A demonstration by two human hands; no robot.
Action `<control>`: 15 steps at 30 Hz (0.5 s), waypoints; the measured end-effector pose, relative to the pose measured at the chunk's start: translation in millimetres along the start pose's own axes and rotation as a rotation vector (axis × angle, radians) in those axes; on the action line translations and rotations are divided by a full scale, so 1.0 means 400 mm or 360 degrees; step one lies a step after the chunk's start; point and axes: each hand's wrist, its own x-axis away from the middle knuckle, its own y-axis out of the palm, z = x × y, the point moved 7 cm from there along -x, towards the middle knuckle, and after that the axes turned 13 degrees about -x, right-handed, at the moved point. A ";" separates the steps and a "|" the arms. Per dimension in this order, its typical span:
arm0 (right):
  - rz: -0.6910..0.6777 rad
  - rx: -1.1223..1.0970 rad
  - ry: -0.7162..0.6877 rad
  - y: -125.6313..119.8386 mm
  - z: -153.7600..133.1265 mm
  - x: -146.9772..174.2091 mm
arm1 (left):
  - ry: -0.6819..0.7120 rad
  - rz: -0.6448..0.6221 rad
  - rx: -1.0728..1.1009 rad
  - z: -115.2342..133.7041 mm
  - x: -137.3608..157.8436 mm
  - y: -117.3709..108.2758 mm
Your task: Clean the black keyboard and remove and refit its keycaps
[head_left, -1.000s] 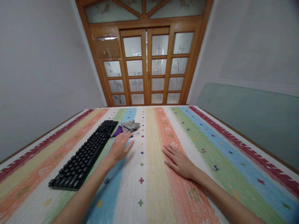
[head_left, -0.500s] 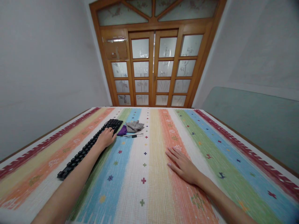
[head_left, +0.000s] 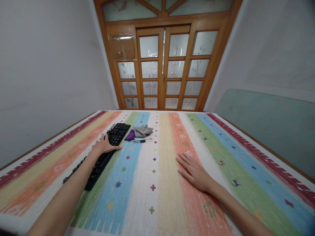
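My left hand (head_left: 104,145) spans the black keyboard (head_left: 119,132) at the left of the table. Its thumb stretches out to the right past the keyboard's edge, and its fingers are spread towards the far left side. The forearm hides part of the keyboard's nearer half. My right hand (head_left: 194,172) lies flat, palm down, on the orange stripe of the tablecloth (head_left: 169,196), fingers stretched out and holding nothing.
Right of the keyboard's far end lie a purple cloth (head_left: 130,135) and a crumpled grey cloth (head_left: 143,131). A thin tool with a black section (head_left: 142,141) lies just in front. Beyond the table stand wooden glass-paned doors (head_left: 163,65).
My left hand has shifted left across the keyboard and its thumb and fingers have spread apart. My right hand stays flat in place. The view has tilted down slightly.
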 end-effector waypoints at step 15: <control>0.0011 -0.0005 0.0012 0.000 0.004 0.003 | -0.0008 0.0211 0.0017 -0.011 0.040 -0.048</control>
